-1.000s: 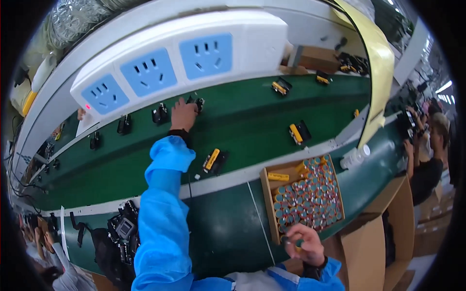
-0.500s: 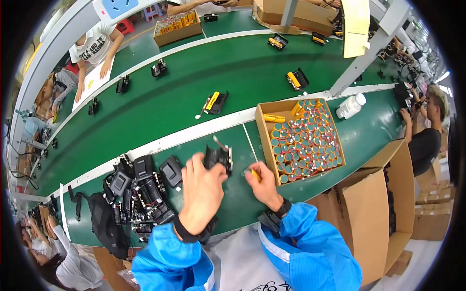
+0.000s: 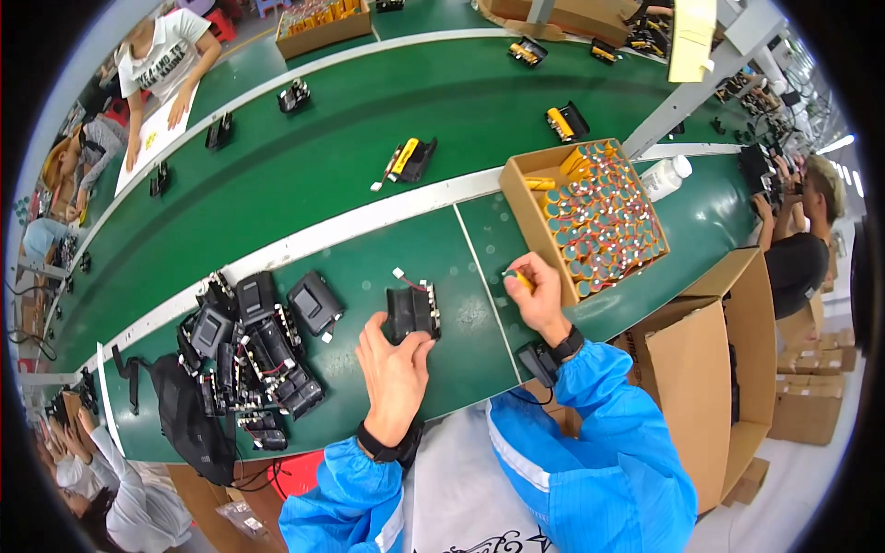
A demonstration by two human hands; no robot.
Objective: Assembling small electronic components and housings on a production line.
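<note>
A black plastic housing with an open hollow and a strip of small metal parts along its right side is on the green bench in front of me. A short red wire with a white plug rises from its far edge. My left hand pinches the housing's near edge between thumb and fingers. Right of it, my right hand is closed around an orange cylindrical battery, mostly hidden by the fingers. Beside that hand stands a cardboard box packed with upright orange batteries with red wires and white plugs.
Several black housings lie piled at left, by a black bag. Beyond a white rail, the green belt carries housings, some with orange batteries. A white bottle stands behind the box; a large open carton is at right. Other people sit around.
My right hand has moved right and farther out, closer to the battery box, still with the battery. My left hand now grips the housing's near edge, and its hollow shows. The whole view has shifted slightly.
</note>
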